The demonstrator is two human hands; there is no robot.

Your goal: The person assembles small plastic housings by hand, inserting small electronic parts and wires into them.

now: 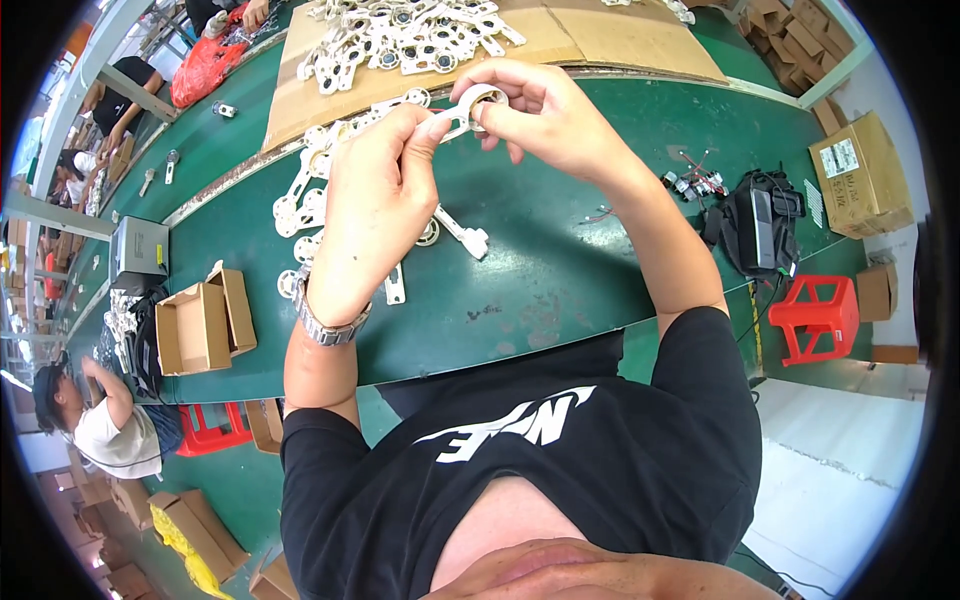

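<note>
Between my hands, above the green table, is a white plastic part with a round ring end (487, 96). My left hand (385, 185) pinches its narrow end between thumb and fingertips. My right hand (545, 115) curls round the ring, with the thumb on its near side. Below and left of my left hand lie several loose white plastic parts (312, 205) with round ends, partly hidden by that hand and forearm. One more white part (462, 235) lies on the table just right of my left wrist.
Beyond my hands a big pile of white parts with dark round centres (400, 45) lies on flat cardboard (560, 35). Open cardboard boxes (195, 325) stand at left. A black bag (762, 225) and small wired pieces (695, 182) lie at right. Other people work along the left.
</note>
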